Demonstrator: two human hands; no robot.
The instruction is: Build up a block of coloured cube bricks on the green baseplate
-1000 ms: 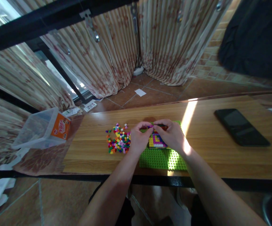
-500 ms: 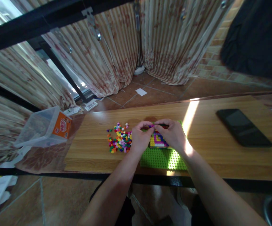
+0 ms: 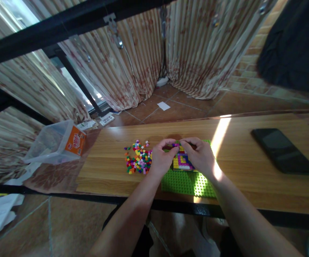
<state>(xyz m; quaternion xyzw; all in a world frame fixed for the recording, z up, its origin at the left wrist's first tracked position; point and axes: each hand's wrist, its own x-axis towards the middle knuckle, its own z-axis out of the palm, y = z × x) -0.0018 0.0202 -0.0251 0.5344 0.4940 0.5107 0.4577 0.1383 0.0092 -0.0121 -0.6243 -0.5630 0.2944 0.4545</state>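
Note:
My left hand (image 3: 162,159) and my right hand (image 3: 201,157) meet over the far part of a green studded baseplate (image 3: 182,184). Both are closed, thumbs and fingertips pinching at a few small purple and pink building bricks (image 3: 175,145); the fingers partly hide these. Just nearer to me sits a built block of bricks (image 3: 182,162), with a yellow, purple and white square pattern on top. Left of my left hand lies a loose pile of small coloured bricks (image 3: 139,159).
The wooden table (image 3: 237,171) has a black front edge. A dark tablet-like device (image 3: 284,150) lies at the right. On the floor at the left is a clear plastic bin (image 3: 52,142) with an orange label. Curtains (image 3: 133,71) hang behind.
My view has shifted slightly, so the scene sits a little further right. My thumbs have drawn slightly apart, and more of the purple and pink bricks shows between them.

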